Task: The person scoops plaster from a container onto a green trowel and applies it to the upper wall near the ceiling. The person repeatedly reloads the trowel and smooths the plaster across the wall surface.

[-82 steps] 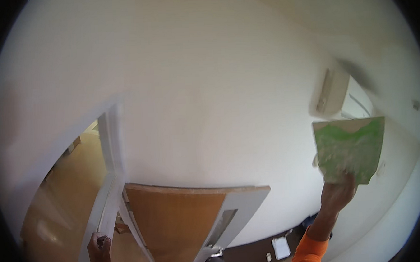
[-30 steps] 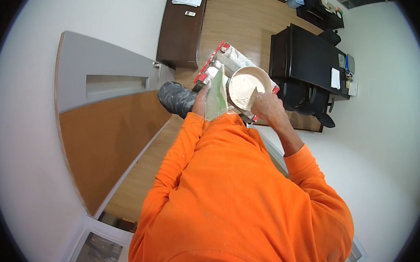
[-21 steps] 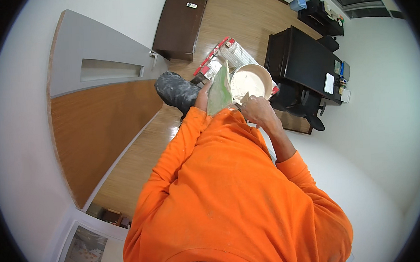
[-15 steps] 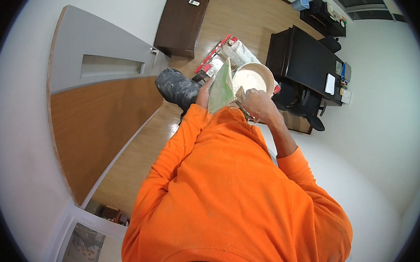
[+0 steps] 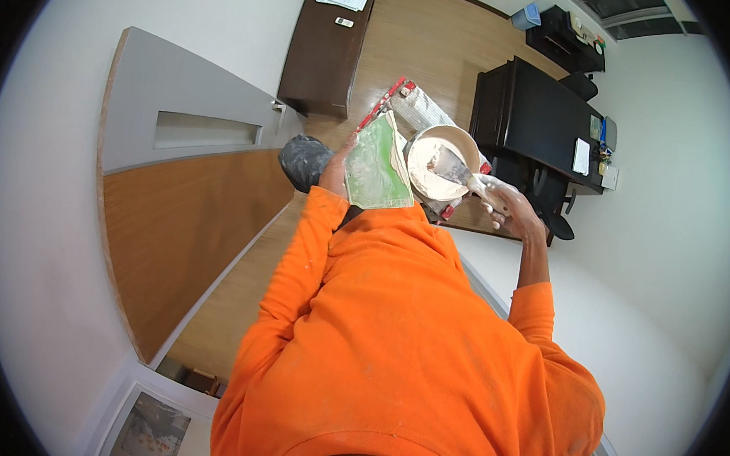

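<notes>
My left hand (image 5: 335, 175) grips the left edge of a flat green board (image 5: 367, 166) smeared with white paste. Thick paste lies along the board's right side. My right hand (image 5: 512, 207), whitened with paste, is closed around the handle of a putty knife (image 5: 454, 169). The knife's wide metal blade reaches over the rim into a round bucket (image 5: 462, 140), touching the creamy white paste (image 5: 429, 187) inside. The bucket stands just to the right of the board. My left fingertips are hidden behind the board.
Under the bucket is a red-edged platform (image 5: 415, 103) with a paste-stained light top. A grey and brown door (image 5: 199, 212) stands on the left. Ahead is a brown cabinet (image 5: 323, 53) with papers and a remote. A black desk (image 5: 532, 108) and chair (image 5: 545, 206) are at right.
My right hand has moved right, away from the board, and the putty knife's blade is now in the bucket. The board has turned flatter, its green face now showing more widely.
</notes>
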Tool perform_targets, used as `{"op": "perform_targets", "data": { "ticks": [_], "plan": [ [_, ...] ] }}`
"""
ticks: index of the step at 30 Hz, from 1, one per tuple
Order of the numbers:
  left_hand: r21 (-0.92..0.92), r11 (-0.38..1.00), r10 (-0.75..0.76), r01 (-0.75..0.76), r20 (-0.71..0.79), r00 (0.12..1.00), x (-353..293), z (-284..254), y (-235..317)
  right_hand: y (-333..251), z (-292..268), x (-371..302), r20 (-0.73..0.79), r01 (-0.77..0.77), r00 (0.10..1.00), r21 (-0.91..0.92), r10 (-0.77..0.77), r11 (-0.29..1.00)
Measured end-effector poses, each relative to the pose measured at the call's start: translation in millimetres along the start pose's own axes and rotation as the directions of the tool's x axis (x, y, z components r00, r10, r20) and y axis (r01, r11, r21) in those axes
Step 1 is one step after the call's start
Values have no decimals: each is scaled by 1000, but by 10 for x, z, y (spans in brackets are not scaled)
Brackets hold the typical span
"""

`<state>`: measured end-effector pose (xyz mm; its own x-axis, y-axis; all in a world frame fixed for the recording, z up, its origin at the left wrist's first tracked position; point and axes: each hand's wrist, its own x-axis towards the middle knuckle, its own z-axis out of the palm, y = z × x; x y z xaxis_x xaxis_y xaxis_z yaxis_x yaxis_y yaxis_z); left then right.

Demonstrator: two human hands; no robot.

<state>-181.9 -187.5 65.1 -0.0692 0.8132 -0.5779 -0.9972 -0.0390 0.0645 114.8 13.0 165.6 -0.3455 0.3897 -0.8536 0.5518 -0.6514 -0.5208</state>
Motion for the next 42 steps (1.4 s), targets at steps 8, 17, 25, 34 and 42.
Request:
{"op": "perform_targets", "data": {
  "ticks": [8,17,25,34,42],
  "plan": [
    [348,924,166,-157,3,986,-193,490,403,-361,428,-163,334,400,829,207,-449,893],
    [291,889,333,-353,119,936,-641,989,502,-411,699,-154,310,494,832,-41,-459,868],
    [318,425,880,-848,73,468,-1061,1414,715,-574,790,-552,389,355,722,501,-572,789],
    [525,-251,964,-813,208,-164,-1397,1569,712,-821,1533,-503,497,360,683,409,-536,839],
    [526,-465,883,-712,332,-332,-1729,1588,657,-981,1832,-430,516,392,657,389,-550,834]
  ]
}}
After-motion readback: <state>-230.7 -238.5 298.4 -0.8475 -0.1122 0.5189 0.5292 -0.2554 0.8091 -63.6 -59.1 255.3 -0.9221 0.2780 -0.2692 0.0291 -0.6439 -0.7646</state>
